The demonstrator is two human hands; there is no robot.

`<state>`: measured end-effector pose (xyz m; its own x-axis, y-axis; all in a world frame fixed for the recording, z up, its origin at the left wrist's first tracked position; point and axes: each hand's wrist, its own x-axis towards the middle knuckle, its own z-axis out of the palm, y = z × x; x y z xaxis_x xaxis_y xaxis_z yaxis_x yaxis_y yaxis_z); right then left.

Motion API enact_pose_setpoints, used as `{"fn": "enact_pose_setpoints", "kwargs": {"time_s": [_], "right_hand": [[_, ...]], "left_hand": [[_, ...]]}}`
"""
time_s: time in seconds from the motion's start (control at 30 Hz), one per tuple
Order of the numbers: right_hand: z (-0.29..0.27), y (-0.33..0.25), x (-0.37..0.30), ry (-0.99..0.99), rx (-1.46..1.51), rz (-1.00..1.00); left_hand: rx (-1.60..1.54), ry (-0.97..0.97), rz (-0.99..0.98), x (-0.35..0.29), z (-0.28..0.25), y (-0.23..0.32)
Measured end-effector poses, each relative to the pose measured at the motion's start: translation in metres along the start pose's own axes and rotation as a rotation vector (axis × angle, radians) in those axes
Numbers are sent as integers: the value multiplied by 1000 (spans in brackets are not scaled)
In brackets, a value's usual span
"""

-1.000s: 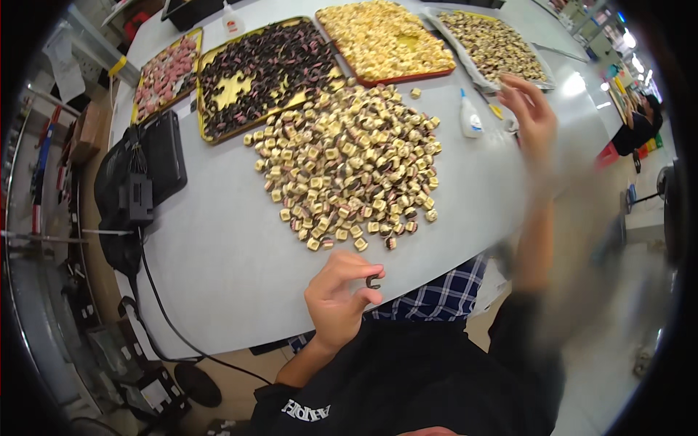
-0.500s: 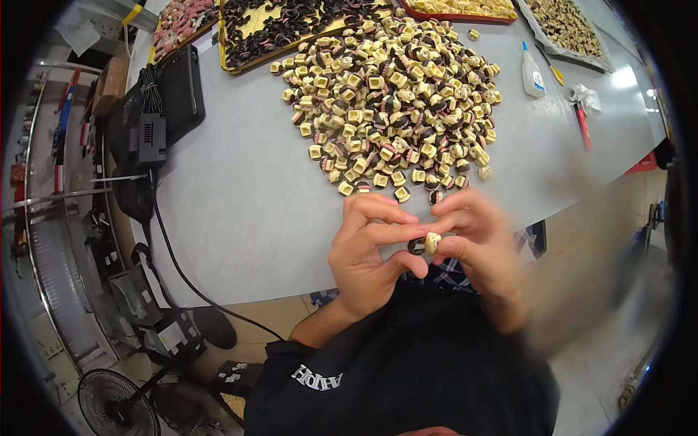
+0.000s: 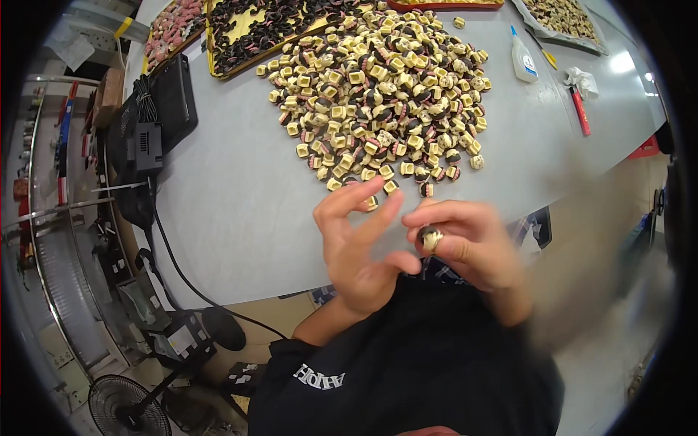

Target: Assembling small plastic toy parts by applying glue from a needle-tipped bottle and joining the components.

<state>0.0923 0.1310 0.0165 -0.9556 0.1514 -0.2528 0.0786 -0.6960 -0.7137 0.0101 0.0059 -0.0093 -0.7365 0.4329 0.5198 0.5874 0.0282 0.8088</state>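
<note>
Between the thumb and fingers of my right hand is a small cream-and-black molded piece, its cream side toward me. My left hand is beside it, fingers spread and slightly blurred, with nothing in its grip. Just past my fingertips lies a big heap of similar small pieces, cream with black tops and some pink ridged edges. Several show a square hollow in the cream part. A few loose pieces, one of them a hollow cream piece, lie at the heap's near edge.
Trays of black parts and pink parts stand far left; a red tray and a lined tray lie at the back. To the right are a glue bottle and red pen. A black cable crosses the left edge.
My left hand has let go of the black part and opened away to the left. The black part now sits together with the cream one in my right hand.
</note>
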Motion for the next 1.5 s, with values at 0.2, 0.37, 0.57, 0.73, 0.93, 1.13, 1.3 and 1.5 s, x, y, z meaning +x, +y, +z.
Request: {"fn": "enact_pose_setpoints", "kwargs": {"time_s": [0.2, 0.37, 0.57, 0.73, 0.93, 1.13, 1.3, 1.5], "right_hand": [[-15, 6, 4, -12, -46, -206], [-25, 11, 9, -129, 26, -263], [-14, 1, 3, -16, -410, -247], [-15, 4, 2, -79, -467, -231], [-25, -18, 9, 256, -1147, -724], [-106, -91, 57, 962, -1551, -879], [-156, -133, 76, 1027, -1854, -525], [-150, -141, 67, 773, -1569, -296]], "left_hand": [[-289, 160, -122, -4, 2, -6], [-191, 73, -80, -8, -3, -7], [-33, -38, 40, -4, 2, -4], [22, -109, 124, -6, -1, -12], [-7, -92, -27, 3, -6, 1], [573, -122, -27, 20, -13, 2], [655, -189, -23, 18, -3, 2], [615, -196, -26, 18, 1, 5]]}}
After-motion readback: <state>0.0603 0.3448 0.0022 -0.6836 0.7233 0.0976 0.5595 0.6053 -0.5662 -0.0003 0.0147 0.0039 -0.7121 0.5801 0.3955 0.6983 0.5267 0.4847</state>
